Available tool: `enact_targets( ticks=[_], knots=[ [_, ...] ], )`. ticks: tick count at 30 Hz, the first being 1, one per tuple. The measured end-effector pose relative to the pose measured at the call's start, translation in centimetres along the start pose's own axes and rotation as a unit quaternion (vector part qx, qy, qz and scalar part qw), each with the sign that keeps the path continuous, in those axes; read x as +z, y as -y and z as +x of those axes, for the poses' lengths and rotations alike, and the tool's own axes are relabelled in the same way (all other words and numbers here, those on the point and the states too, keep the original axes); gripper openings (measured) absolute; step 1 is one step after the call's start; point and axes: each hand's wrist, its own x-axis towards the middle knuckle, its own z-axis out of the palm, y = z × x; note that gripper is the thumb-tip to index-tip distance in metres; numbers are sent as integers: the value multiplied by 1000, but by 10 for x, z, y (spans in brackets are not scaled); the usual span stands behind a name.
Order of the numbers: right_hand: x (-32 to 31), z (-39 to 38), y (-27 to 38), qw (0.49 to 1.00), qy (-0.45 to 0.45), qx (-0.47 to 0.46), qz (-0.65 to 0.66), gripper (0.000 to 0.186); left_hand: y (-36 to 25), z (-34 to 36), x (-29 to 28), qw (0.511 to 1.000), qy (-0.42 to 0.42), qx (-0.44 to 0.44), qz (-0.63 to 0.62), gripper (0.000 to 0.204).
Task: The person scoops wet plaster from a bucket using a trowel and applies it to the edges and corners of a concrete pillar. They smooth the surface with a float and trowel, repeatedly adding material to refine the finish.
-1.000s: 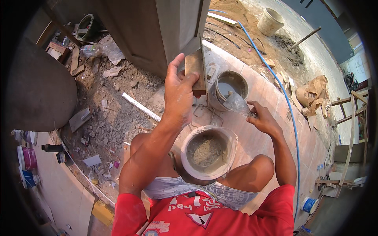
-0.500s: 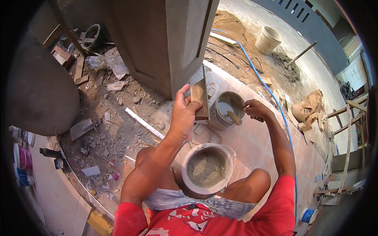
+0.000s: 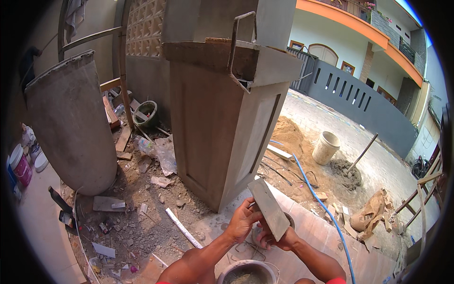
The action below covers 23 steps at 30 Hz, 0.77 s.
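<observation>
A flat rectangular board (image 3: 270, 210), grey on its upper face, is tilted between my hands in front of the pillar's foot. My left hand (image 3: 242, 221) is closed on its left edge, thumb and fingers pressed against it. My right hand (image 3: 280, 240) is at the board's lower end, partly covered by it. Its fingers are curled, and what they hold is hidden. Behind the hands, a small bucket (image 3: 257, 236) shows only in part. Closer to me, a pale bucket (image 3: 227, 273) with grey mortar inside is cut off by the lower edge.
A grey panelled pillar (image 3: 203, 137) rises ahead, with a metal rod clamp (image 3: 231, 52) near its top. Rubble (image 3: 156, 222) and a white strip (image 3: 183, 228) lie left. To the right are a blue hose (image 3: 324, 203), a sand heap (image 3: 286, 130) and a white bucket (image 3: 326, 147).
My view has tipped up toward the pillar. The board has turned its grey face to me. My right hand has come from beside the small bucket to the board.
</observation>
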Motion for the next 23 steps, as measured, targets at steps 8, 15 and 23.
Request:
enact_targets(
  ticks=[8, 15, 23],
  knots=[
    [28, -8, 10, 954, 59, -186, 229, 61, 3, 10, 13, 995, 68, 4, -68, 80],
    [81, -40, 156, 779, -236, -490, -312, 55, 44, 25, 9, 992, -85, -90, 20, 71],
    [181, -27, 263, 80, -323, -481, -812, 61, 83, 33, 19, 990, 13, -82, 113, 60]
  ],
)
